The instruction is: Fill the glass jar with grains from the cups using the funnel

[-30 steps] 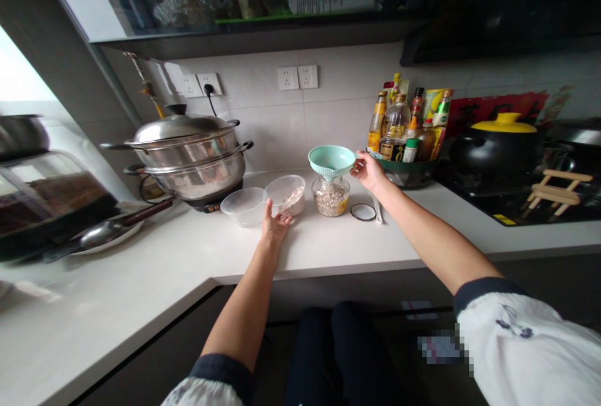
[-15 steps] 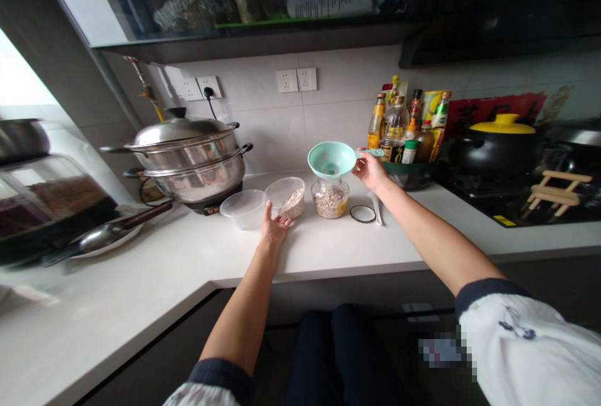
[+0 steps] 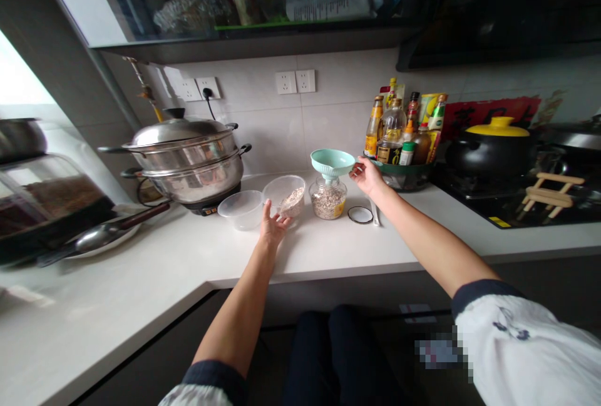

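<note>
My right hand (image 3: 366,174) pinches the handle of a mint-green funnel (image 3: 332,159). The funnel's spout is at the mouth of a clear jar (image 3: 328,198), which holds brownish flakes and stands on the counter. To the left of the jar, a clear plastic bowl (image 3: 275,188) leans, with pale flakes (image 3: 292,201) gathered on its right side. My left hand (image 3: 273,226) grips this bowl from the near side, thumb up and fingers partly beneath it. Beside it stands a second clear plastic bowl (image 3: 241,209) with nothing visible inside.
A round lid (image 3: 360,215) and a pale-handled utensil (image 3: 375,213) lie right of the jar. Steel steamer pots (image 3: 188,165) stand at left, near a pan (image 3: 101,238). Bottles (image 3: 394,124) crowd a basket; a black pot (image 3: 493,152) sits on the stove.
My right hand has lowered the funnel and turned it more level, bringing its spout down to the jar's mouth. My left hand and the bowl have barely moved.
</note>
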A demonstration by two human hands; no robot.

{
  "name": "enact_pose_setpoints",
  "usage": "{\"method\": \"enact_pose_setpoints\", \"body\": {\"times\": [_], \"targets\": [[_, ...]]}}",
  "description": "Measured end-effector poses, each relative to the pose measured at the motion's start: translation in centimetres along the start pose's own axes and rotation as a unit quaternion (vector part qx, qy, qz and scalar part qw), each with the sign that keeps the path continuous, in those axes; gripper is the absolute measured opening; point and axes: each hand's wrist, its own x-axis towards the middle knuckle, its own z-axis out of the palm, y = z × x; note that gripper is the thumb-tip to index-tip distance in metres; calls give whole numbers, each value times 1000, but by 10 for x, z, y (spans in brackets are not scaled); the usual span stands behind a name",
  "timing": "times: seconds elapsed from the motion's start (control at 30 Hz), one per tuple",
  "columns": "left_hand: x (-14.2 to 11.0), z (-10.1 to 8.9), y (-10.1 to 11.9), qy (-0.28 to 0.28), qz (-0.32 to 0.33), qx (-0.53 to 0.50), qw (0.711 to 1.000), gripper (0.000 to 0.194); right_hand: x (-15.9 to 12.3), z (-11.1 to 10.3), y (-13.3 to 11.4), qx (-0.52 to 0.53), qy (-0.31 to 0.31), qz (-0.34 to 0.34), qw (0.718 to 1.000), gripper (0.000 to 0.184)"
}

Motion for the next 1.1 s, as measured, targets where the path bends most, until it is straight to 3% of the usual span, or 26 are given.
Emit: {"method": "enact_pose_setpoints", "body": {"times": [0.23,0.47,0.8,1.1], "targets": [[-8,21,21,8,22,1,1000,38,3,6,-7,-20,-11,5,1000,16],[-9,42,47,-22,38,20,999,40,3,9,-6,-60,11,6,998,16],[-7,44,68,-13,52,3,999,39,9,31,0,-189,14,28,982,17],[-6,51,78,-12,61,10,998,45,5,8,15,-72,17,48,996,16]]}}
